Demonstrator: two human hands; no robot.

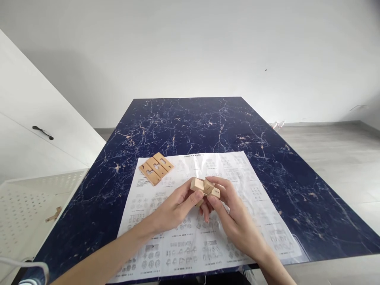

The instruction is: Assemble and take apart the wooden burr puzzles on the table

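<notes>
Both hands meet over a printed sheet (178, 221), holding a small cluster of pale wooden puzzle blocks (208, 187). My left hand (182, 204) grips the cluster's left end, thumb on the near side. On the right end, which bears a dark handwritten mark, my right hand (227, 206) closes with thumb and fingers. Parts of the cluster are hidden by the fingers, so how the blocks join cannot be made out. Beyond my left hand lie flat wooden pieces (156, 168) side by side, with cut-out shapes and dark marks, at the sheet's upper left corner.
The sheet covers the near part of a dark blue marble-patterned table (190, 126). Left of the table stands a white perforated surface (20, 206) with a small wooden piece (54, 214) on it. A white cable (26, 263) curls at the lower left. A white cabinet (38, 107) stands further left.
</notes>
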